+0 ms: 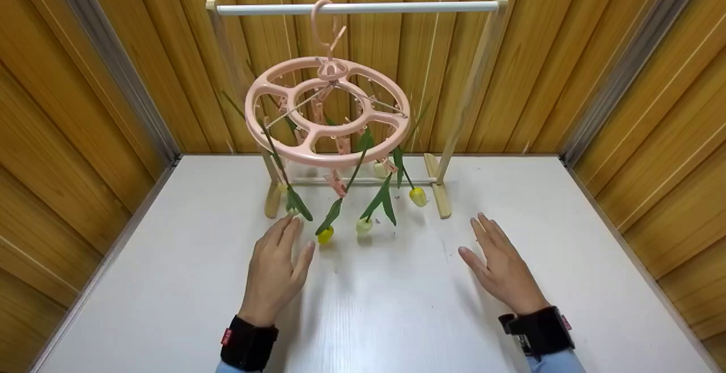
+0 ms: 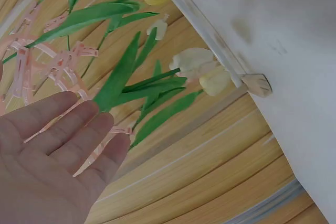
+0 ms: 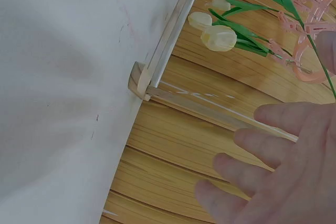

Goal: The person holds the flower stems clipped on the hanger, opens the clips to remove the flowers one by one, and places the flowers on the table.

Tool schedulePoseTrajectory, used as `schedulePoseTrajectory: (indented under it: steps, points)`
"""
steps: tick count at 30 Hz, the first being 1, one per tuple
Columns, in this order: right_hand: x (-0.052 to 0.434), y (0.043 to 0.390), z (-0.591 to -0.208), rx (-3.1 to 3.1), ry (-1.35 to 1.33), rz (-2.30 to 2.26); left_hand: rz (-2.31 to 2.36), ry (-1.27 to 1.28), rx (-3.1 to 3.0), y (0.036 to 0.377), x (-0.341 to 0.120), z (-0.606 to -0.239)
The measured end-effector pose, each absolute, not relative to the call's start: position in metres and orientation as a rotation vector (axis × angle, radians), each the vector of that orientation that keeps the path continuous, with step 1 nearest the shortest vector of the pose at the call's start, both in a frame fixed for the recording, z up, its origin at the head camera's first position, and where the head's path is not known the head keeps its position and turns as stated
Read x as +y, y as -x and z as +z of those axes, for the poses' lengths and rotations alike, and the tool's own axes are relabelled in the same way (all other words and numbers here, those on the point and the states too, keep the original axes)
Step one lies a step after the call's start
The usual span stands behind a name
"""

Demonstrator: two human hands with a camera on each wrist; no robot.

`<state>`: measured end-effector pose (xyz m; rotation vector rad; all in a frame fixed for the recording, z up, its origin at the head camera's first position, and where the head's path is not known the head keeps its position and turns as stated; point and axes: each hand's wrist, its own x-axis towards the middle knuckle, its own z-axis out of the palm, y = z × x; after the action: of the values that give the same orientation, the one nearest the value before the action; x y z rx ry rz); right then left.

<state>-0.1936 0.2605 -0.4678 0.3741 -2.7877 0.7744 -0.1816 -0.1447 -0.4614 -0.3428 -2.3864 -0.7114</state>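
Observation:
A round pink clip hanger hangs by its hook from the white bar of a wooden-legged rack. Several artificial tulips dangle head down from its pink clips, among them a bright yellow tulip, a white tulip and another yellow tulip at the right. My left hand is held below the hanger's left side, fingers extended, nearest a pale tulip; whether they touch cannot be told. Over the table to the right, my right hand holds nothing, its fingers spread in the right wrist view.
The rack's wooden feet stand on the white table near its back edge. Wood-patterned panels enclose the table at the back and both sides. Each wrist wears a black strap.

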Motion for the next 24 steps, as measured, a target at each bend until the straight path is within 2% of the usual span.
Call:
schedulePoseTrajectory:
  steps: [24]
  points:
    - [0.229,0.212,-0.456,-2.314,-0.573,0.935,-1.025,0.453,-2.201,0.194,-0.11,-0.43]
